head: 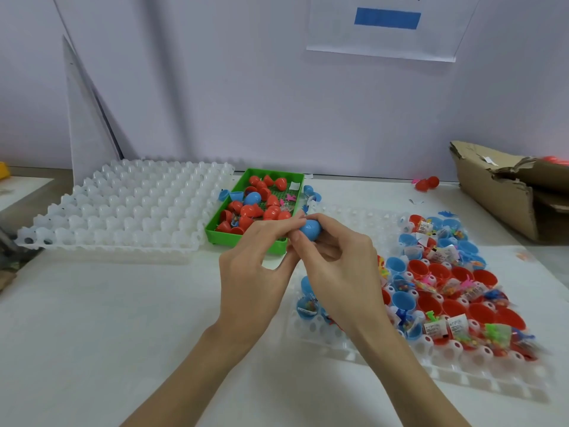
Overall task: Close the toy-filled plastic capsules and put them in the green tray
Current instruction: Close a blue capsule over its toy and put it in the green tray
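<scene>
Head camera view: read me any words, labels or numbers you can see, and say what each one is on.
No text can be read.
Wall sign: characters cut off at the top edge; below them a plain blue bar.
White labels on the toy packets: print too small and blurred.

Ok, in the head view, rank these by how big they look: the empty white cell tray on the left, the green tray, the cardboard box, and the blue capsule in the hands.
1. Empty white cell tray
2. Cardboard box, cut off by the frame edge, so its place is unsure
3. Green tray
4. Blue capsule, though nearest the camera
</scene>
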